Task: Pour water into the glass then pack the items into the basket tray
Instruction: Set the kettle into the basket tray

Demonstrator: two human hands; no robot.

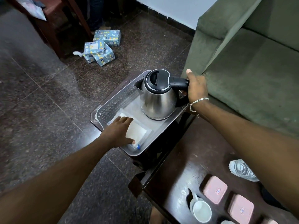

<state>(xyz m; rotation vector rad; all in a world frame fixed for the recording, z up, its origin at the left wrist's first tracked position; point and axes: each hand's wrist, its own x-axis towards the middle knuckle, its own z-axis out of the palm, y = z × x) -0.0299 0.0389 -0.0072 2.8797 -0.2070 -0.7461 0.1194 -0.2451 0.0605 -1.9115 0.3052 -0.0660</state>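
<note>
Steel kettle (158, 101) stood inside the grey basket tray (113, 102), its black handle gripped by the right hand (196, 88). The left hand (117, 133) lay flat, fingers straight, on a white packet (138, 131) in the tray's near end. The glass (242, 170) sat apart on the counter (186, 159).

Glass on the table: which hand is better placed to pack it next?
Probably the right hand: once it lets go of the kettle, the glass sits just beside its forearm. The left hand lies in the basket tray, farther away.
</note>
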